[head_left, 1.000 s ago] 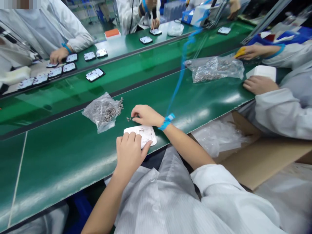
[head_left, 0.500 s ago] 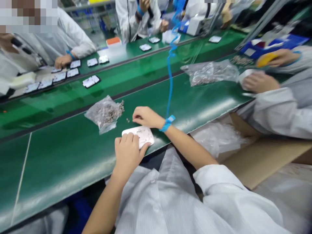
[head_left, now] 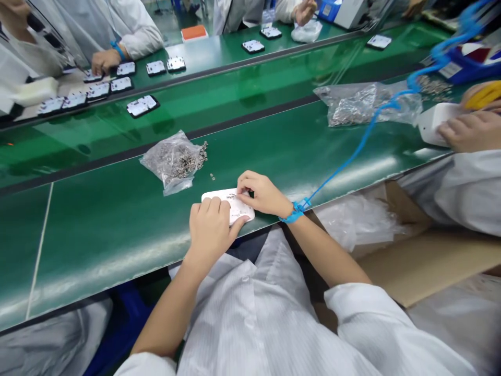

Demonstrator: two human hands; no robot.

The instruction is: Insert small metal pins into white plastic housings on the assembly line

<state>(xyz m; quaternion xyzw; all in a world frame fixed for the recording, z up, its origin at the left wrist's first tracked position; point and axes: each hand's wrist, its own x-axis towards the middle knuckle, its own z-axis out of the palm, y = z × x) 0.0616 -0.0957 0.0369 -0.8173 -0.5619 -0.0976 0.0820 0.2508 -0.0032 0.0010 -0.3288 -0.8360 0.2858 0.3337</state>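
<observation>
A white plastic shell (head_left: 239, 209) with small fittings inside lies near the front edge of the green bench. My left hand (head_left: 211, 222) is wrapped over its left part, thumb along the near edge. Over the shell's far right part, my right hand (head_left: 260, 194) has thumb and fingertips pinched together; whatever is between them is too small to make out. A blue wrist strap (head_left: 296, 210) with a coiled cord is on my right wrist. Beyond the shell, a couple of tiny metal pieces (head_left: 212, 177) lie near an open clear bag (head_left: 174, 162) spilling metal parts.
Another bag of metal parts (head_left: 352, 104) lies at the back right. At the right edge, a co-worker's hands hold a white shell (head_left: 438, 122) and a yellow tool (head_left: 485, 96). Dark-edged units (head_left: 143, 106) stand across the green conveyor. The blue cord (head_left: 352, 156) stretches rightward.
My right hand has moved from the bench by the loose metal pieces to over the white shell. My left hand still holds the shell. The view has shifted somewhat.
</observation>
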